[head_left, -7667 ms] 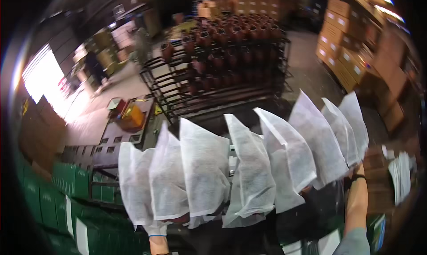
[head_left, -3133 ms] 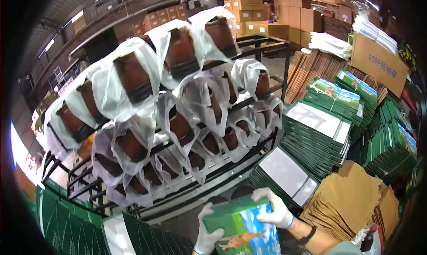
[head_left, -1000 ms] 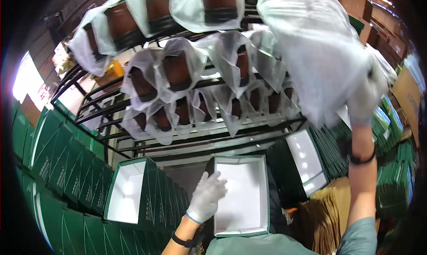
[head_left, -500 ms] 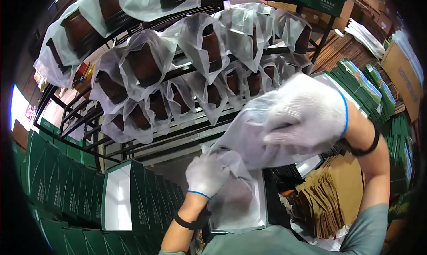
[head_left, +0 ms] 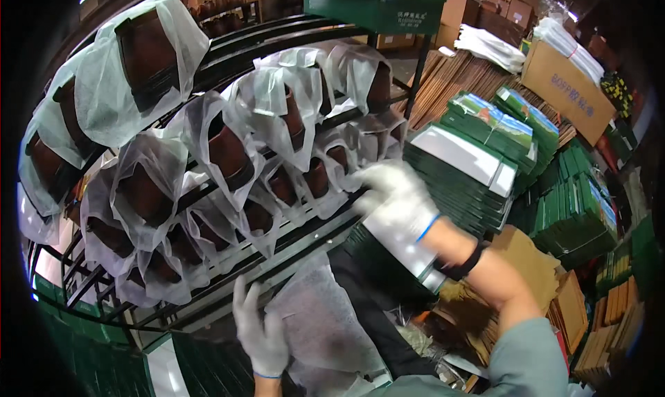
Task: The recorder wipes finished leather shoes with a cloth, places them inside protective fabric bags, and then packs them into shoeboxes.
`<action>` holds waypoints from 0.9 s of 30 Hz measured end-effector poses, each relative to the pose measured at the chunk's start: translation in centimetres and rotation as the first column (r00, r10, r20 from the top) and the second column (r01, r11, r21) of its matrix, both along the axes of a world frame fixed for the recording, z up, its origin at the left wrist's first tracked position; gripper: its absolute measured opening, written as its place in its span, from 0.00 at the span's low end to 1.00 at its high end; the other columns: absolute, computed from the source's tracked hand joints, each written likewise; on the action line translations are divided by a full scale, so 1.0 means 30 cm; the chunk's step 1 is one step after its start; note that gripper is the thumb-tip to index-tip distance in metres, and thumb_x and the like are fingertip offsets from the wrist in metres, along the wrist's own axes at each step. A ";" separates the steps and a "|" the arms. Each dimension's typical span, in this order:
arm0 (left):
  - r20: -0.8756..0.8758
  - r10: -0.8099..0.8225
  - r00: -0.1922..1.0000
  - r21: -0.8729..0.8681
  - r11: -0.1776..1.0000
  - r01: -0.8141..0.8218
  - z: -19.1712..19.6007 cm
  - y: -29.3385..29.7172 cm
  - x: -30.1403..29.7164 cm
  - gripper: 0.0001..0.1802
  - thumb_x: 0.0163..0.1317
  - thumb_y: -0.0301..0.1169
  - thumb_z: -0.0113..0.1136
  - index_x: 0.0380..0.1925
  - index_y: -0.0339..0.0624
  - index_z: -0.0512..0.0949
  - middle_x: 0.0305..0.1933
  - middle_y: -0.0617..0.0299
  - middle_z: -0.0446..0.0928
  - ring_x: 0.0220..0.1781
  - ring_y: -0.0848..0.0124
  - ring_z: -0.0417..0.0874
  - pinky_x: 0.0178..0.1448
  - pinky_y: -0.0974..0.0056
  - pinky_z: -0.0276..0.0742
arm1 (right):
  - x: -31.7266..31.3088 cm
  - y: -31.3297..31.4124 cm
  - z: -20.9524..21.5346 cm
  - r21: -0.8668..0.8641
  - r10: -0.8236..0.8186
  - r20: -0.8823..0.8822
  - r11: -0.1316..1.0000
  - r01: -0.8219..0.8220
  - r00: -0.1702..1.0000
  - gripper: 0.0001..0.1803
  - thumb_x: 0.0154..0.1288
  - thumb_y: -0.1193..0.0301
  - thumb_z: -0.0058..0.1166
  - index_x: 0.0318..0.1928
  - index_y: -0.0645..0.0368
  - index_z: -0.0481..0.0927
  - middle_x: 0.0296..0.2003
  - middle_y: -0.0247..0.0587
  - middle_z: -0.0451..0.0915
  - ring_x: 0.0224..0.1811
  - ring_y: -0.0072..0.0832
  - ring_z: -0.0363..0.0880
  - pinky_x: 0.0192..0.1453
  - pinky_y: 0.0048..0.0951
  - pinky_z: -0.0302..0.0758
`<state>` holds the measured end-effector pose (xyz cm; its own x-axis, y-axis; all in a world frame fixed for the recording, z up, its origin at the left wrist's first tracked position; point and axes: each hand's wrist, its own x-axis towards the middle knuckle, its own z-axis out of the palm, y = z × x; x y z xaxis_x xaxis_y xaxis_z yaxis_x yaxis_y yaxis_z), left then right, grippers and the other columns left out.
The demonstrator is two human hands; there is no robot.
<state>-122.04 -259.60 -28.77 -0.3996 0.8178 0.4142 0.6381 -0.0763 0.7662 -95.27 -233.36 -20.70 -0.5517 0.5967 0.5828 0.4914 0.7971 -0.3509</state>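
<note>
The gloved fingers of the right hand [head_left: 396,197] are curling around the lower edge of a bagged pot [head_left: 325,175] hanging on the near end of the black wire rack [head_left: 277,241], thumb and fingertips closing on the white cloth bag rather than on the dark pot inside it. The bag is looking thin and soft, so it is likely giving and sliding under the glove, while the pot within is appearing stiff, fairly heavy for its size and probably breakable; a safer hold would seem to be under the pot's base or around its body through the cloth, not on the loose cloth alone. The left hand [head_left: 262,331] is spreading open, fingers up and apart, its palm lying against a flat white cloth bag [head_left: 325,328] that is resting low in front of the person (whether the fingers are pinching the cloth or only pressing it cannot be told). That bag is looking limp and light, and is lying just right of and under those fingers. Outward from the hands, more bagged pots [head_left: 228,155] are hanging in rows across the tilted rack, a bigger one [head_left: 142,58] sitting at the upper left. To the right, stacks of green boxes [head_left: 471,168] are standing near the right wrist, with brown cardboard sheets [head_left: 533,272] lying beyond the forearm.
</note>
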 end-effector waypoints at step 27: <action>0.516 -0.168 0.840 -0.185 0.935 0.301 -0.203 -0.624 0.325 0.51 0.66 0.25 0.72 0.82 0.22 0.54 0.78 0.35 0.68 0.78 0.50 0.74 0.79 0.52 0.76 | 0.213 -0.976 -0.469 -0.870 -0.221 -0.033 0.486 0.080 0.975 0.53 0.65 0.58 0.76 0.82 0.68 0.62 0.71 0.59 0.76 0.64 0.43 0.85 0.67 0.40 0.84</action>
